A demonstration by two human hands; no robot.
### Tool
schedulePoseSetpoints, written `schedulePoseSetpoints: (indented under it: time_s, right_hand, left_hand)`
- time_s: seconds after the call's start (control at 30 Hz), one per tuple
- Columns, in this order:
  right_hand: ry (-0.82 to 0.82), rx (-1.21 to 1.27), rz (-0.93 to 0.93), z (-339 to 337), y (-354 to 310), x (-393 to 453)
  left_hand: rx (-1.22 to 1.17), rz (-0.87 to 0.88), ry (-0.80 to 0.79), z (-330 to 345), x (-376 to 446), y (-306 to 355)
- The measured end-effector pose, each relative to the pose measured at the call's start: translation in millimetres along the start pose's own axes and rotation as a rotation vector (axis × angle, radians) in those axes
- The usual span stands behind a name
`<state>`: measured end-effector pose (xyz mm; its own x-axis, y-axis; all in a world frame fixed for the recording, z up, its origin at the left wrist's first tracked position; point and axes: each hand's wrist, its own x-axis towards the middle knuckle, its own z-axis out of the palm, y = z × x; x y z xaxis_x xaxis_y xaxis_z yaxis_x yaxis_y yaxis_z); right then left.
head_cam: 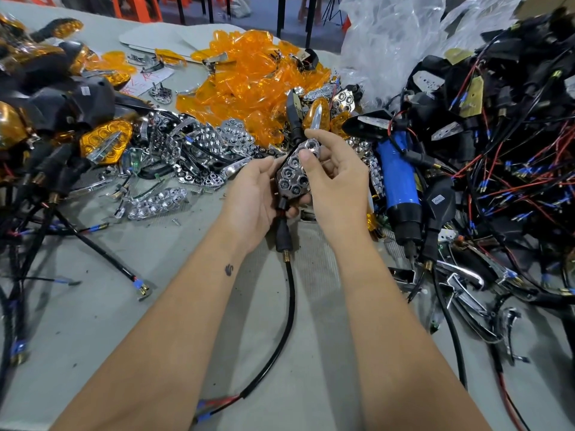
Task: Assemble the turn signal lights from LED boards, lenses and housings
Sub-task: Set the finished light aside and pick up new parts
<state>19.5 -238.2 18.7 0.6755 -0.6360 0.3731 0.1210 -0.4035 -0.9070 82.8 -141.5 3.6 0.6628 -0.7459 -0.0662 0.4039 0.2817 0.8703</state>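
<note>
The black housing [284, 194] with its chrome reflector [295, 172] sits between both hands above the counter [124, 306]: left hand [255, 194] cradles it, right hand [336, 178] thumb presses the reflector. Light, rigid, probably slippery plastic (cable [289, 306] dangling); best held by its edges.

Both forearms bare to the frame's lower edge; no sleeves, gloves, rings, watch or bands visible. Left hand [255, 194]: small dark tattoo [229, 270] on the inner wrist, at 7 o'clock from the palm. Right hand [337, 185]: unmarked. Fingers [306, 160] show short, unpainted nails.
</note>
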Motion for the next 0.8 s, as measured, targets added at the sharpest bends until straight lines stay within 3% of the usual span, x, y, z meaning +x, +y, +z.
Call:
schedulePoseSetpoints:
  time_s: [0.13,0.4,0.6,0.8]
  right_hand:
    - [0.046,-0.051,-0.086,2.4,2.5,-2.4]
    - [0.080,0.019,-0.052,2.9,2.0,-3.4]
    - [-0.041,0.260,0.168,-2.5,-2.8,0.2]
    - [-0.128,0.332,0.245,-2.9,-1.0,0.0]
  left_hand:
    - [-0.005,0.044,-0.054,-1.9,-0.8,-3.8]
    - [-0.043,0.155,-0.008,1.0,-0.4,-6.3]
    - [0.036,0.211,-0.086,-6.7,-1.3,-1.2]
    - [0.060,0.209,-0.160,-5.5,-2.9,-0.3]
